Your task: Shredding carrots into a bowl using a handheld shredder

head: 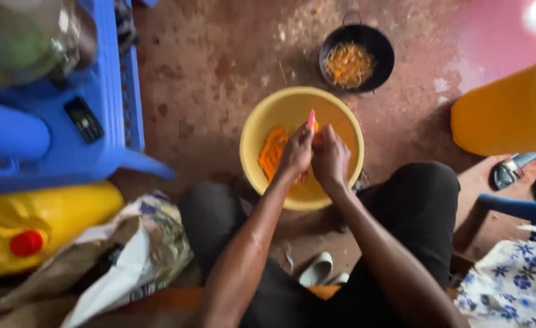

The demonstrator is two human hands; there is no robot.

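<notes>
**Yellow bowl: carrot work in hand over the floor**

Yellow plastic bowl (262,130) stood on the worn red floor (207,67) between the seated person's knees. Both hands were held together above it. The left hand (296,153) was closed on a tool with a pink handle (310,117), whose end stuck up past the knuckles (blade not visible). The right hand (330,159) was closed beside it, touching, apparently on an orange piece; what it gripped could not be told for certain. Orange carrot strips (270,152) lay inside the bowl on its left side. A black pan (384,51) holding finer orange shreds sat further out, apart from the bowl.

Judgement: the step in hand appeared to be paring or slicing carrot into the bowl. The next stroke would call for a firm hold on the piece, the edge drawn clear of the fingers, and both hands kept over the bowl so cuttings fall inside.

Also noted: blue plastic stool (107,103), yellow jerrycan (49,215).
</notes>
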